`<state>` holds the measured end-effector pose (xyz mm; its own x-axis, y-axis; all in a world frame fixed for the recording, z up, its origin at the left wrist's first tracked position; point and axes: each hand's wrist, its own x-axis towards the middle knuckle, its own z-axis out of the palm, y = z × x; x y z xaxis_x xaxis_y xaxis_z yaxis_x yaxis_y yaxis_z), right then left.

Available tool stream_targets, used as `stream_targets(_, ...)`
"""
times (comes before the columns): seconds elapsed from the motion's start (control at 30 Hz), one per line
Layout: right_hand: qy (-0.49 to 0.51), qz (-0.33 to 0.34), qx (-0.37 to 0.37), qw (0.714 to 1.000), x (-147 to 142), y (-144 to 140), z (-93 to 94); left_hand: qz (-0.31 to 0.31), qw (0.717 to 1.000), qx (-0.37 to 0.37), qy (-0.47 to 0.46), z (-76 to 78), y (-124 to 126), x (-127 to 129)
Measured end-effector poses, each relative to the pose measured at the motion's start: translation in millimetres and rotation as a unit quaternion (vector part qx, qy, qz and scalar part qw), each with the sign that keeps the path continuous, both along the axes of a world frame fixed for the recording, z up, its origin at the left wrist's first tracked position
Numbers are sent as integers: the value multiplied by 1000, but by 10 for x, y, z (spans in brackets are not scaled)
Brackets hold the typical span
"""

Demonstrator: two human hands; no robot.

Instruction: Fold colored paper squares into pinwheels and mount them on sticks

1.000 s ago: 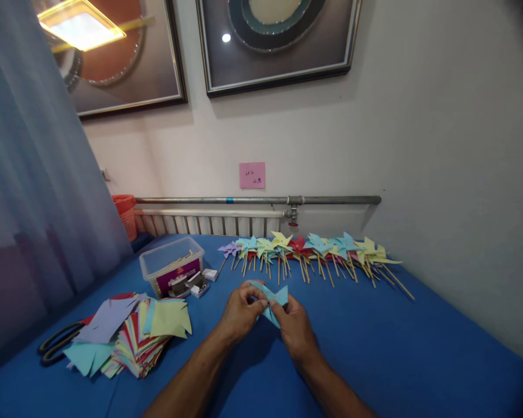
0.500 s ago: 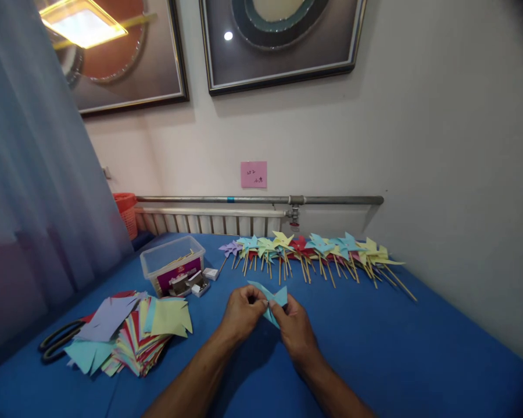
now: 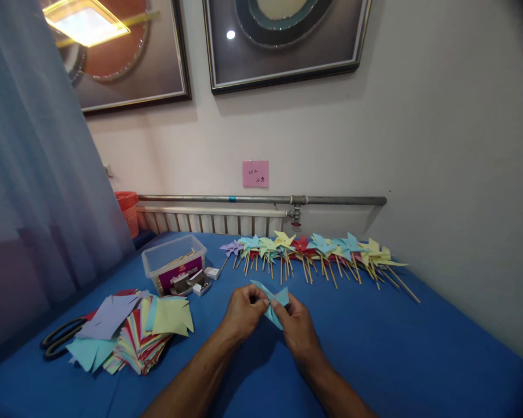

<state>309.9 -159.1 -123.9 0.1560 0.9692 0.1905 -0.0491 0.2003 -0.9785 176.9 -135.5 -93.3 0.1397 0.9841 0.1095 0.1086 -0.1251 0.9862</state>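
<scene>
We have both hands over the blue table (image 3: pixel 396 348), left hand (image 3: pixel 242 316) and right hand (image 3: pixel 300 332) meeting at a light blue paper piece (image 3: pixel 272 302). Fingers of both hands pressed together, pinching the paper from either side; it's held just above the table, centre front, folded flaps sticking up. Left of us a messy stack of coloured cut paper (image 3: pixel 135 337), with black scissors (image 3: pixel 58 342) at its far left edge, partly under the sheets. Behind the stack a clear plastic box (image 3: pixel 174 268) with small white boxes (image 3: pixel 204 278) just beside it. Along the wall side a row of finished paper pinwheels (image 3: pixel 318 252) on wooden sticks, well apart from the hands. Pink note (image 3: pixel 255 173) on the wall above a pipe (image 3: pixel 261 200)
</scene>
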Motion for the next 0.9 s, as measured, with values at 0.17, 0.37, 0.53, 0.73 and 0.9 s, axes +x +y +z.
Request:
stream_targets(0.17,7,4,12,1000,5,13,11,-5,1000,10,0,-20,12,-2)
stream_targets(0.37,16,-4,8,1000,2,15,-21,-6,999,18,26,-44,21,-22)
stream_targets(0.53,7,-6,3,1000,4,26,-38,-3,998,24,51,-55,29,-21)
stream_targets(0.73,5,-3,-2,1000,3,44,-71,17,997,23,66,-48,10,2)
stream_targets(0.9,10,-26,-8,1000,17,62,-67,30,999,36,2,-79,15,36)
